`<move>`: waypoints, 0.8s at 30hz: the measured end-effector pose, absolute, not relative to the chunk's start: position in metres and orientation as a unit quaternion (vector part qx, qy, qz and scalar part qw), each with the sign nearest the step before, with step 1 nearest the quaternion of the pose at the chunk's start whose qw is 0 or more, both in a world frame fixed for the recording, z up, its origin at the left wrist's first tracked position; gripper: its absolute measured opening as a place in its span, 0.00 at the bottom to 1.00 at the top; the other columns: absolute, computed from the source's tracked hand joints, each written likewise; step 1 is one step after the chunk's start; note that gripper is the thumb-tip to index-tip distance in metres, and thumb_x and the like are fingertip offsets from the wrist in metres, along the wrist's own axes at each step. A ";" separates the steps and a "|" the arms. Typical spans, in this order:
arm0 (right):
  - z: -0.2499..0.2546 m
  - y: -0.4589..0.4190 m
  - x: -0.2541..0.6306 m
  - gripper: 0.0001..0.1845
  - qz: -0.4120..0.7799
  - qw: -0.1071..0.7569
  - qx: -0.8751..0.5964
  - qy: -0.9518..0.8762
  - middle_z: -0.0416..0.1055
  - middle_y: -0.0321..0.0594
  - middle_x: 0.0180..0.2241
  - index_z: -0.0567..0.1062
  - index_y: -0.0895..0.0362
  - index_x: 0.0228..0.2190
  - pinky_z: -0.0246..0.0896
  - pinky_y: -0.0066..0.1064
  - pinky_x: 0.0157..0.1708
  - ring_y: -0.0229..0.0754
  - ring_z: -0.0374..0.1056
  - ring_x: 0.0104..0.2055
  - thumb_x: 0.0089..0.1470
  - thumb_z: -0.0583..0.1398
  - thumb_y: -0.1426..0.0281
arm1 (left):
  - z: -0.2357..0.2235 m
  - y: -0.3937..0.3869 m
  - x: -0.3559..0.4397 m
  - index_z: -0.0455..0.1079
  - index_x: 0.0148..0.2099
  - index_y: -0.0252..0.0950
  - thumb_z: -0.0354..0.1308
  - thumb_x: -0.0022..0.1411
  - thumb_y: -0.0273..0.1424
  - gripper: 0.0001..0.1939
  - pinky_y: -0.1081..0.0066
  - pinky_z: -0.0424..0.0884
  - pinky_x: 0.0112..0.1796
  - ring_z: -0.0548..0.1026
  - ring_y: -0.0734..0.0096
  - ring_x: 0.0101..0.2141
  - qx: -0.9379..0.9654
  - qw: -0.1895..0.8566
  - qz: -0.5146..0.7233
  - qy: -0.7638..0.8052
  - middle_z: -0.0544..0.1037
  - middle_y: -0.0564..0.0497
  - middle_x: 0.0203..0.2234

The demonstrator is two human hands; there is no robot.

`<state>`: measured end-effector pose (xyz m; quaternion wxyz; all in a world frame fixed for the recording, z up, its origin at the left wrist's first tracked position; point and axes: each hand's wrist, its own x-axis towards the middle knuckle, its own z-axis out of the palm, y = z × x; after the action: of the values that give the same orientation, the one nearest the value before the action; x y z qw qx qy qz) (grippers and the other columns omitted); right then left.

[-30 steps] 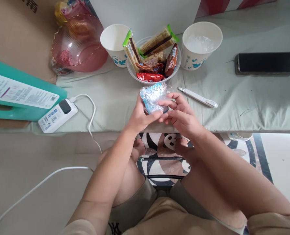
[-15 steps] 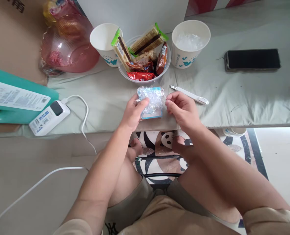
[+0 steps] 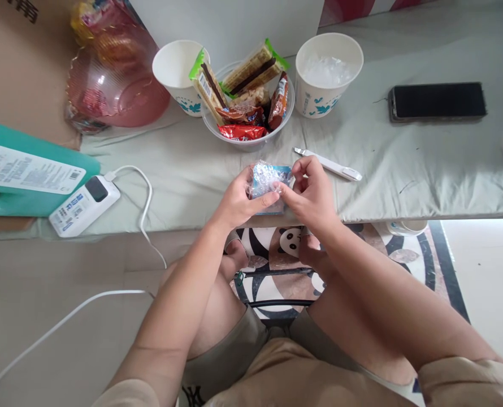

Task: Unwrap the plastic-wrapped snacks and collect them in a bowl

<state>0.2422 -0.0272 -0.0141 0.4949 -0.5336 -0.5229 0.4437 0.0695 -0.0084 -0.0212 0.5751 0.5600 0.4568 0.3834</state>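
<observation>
A small flat packet (image 3: 263, 180) in crinkled clear plastic, with blue showing through, is held between my two hands at the table's front edge. My left hand (image 3: 243, 196) is closed round its left side, thumb laid across the front. From the right, my right hand (image 3: 314, 191) presses its thumb on the plastic, with its fingers curled by the packet's right edge. Just beyond that hand lies a slim white tool (image 3: 331, 165) with a metal tip. Behind the packet stands a clear plastic bowl (image 3: 251, 144) of wrapped snack bars (image 3: 255, 70).
Paper cups (image 3: 179, 85) (image 3: 325, 99) flank the bowl; the right one holds crumpled clear plastic. A black phone (image 3: 438, 102) lies at the right. On the left are a pink bowl (image 3: 124, 102), a green jug (image 3: 31, 164) and a white power bank (image 3: 86, 206) with a cable.
My right hand has come leftward onto the packet, thumb now near the left thumb. The packet has shifted slightly toward me, its plastic bunched up more. The left thumb lies lower across it.
</observation>
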 end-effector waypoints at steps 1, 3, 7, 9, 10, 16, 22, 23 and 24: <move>-0.015 -0.027 0.241 0.21 0.445 0.495 -0.531 -0.524 0.56 0.26 0.25 0.63 0.52 0.32 0.47 0.28 0.22 0.30 0.48 0.22 0.47 0.71 0.66 | -0.021 -0.009 0.069 0.72 0.46 0.37 0.76 0.48 0.49 0.31 0.69 0.75 0.37 0.77 0.68 0.35 0.549 0.583 0.386 0.457 0.80 0.50 0.37; -0.017 -0.026 0.240 0.19 0.467 0.496 -0.514 -0.521 0.54 0.26 0.25 0.63 0.52 0.33 0.48 0.27 0.23 0.30 0.48 0.22 0.50 0.69 0.65 | -0.022 -0.009 0.070 0.72 0.44 0.37 0.77 0.45 0.49 0.30 0.69 0.75 0.38 0.77 0.68 0.34 0.524 0.591 0.401 0.463 0.80 0.51 0.35; -0.021 -0.024 0.246 0.09 0.465 0.527 -0.496 -0.509 0.60 0.31 0.31 0.63 0.52 0.35 0.55 0.29 0.26 0.31 0.56 0.25 0.58 0.60 0.65 | -0.022 -0.009 0.071 0.75 0.43 0.37 0.77 0.46 0.47 0.28 0.65 0.76 0.41 0.79 0.64 0.37 0.462 0.613 0.435 0.471 0.81 0.50 0.36; -0.024 -0.021 0.254 0.05 0.414 0.532 -0.530 -0.515 0.62 0.32 0.32 0.64 0.52 0.36 0.59 0.30 0.29 0.33 0.58 0.26 0.59 0.58 0.67 | -0.020 -0.010 0.070 0.75 0.44 0.37 0.77 0.45 0.44 0.27 0.64 0.77 0.41 0.80 0.62 0.39 0.428 0.634 0.441 0.470 0.83 0.49 0.38; -0.025 -0.019 0.260 0.05 0.376 0.523 -0.555 -0.527 0.63 0.32 0.31 0.65 0.52 0.37 0.61 0.32 0.31 0.35 0.60 0.28 0.58 0.58 0.68 | -0.018 -0.010 0.070 0.76 0.44 0.37 0.77 0.45 0.43 0.27 0.63 0.77 0.42 0.80 0.61 0.39 0.414 0.641 0.444 0.470 0.83 0.48 0.39; -0.032 -0.009 0.297 0.13 0.109 0.346 -0.676 -0.641 0.73 0.46 0.43 0.72 0.53 0.42 0.66 0.49 0.49 0.51 0.69 0.46 0.52 0.61 0.70 | -0.015 -0.009 0.069 0.76 0.42 0.36 0.78 0.44 0.42 0.25 0.62 0.79 0.39 0.81 0.58 0.40 0.363 0.658 0.451 0.482 0.84 0.44 0.41; -0.031 -0.010 0.315 0.07 0.088 0.252 -0.713 -0.649 0.75 0.51 0.43 0.75 0.55 0.37 0.65 0.53 0.51 0.57 0.69 0.48 0.56 0.60 0.68 | -0.021 -0.005 0.069 0.73 0.41 0.37 0.77 0.44 0.50 0.30 0.63 0.79 0.36 0.78 0.65 0.34 0.339 0.644 0.477 0.491 0.80 0.49 0.34; -0.028 -0.012 0.313 0.06 0.117 0.282 -0.705 -0.640 0.76 0.49 0.41 0.74 0.54 0.37 0.66 0.50 0.49 0.55 0.70 0.45 0.57 0.60 0.68 | -0.023 -0.005 0.070 0.72 0.43 0.39 0.77 0.44 0.51 0.31 0.64 0.79 0.35 0.78 0.66 0.34 0.338 0.634 0.489 0.494 0.79 0.50 0.36; -0.024 -0.016 0.309 0.05 0.165 0.324 -0.690 -0.626 0.75 0.46 0.38 0.73 0.54 0.37 0.67 0.47 0.46 0.51 0.70 0.41 0.58 0.60 0.66 | -0.024 -0.004 0.070 0.71 0.45 0.40 0.77 0.44 0.51 0.32 0.65 0.78 0.35 0.78 0.67 0.33 0.340 0.621 0.500 0.500 0.79 0.51 0.37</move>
<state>0.3091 -0.0157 -0.0238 0.3240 -0.6896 -0.6263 0.1651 0.0703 -0.0043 -0.0235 0.6206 0.3402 0.4995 0.4996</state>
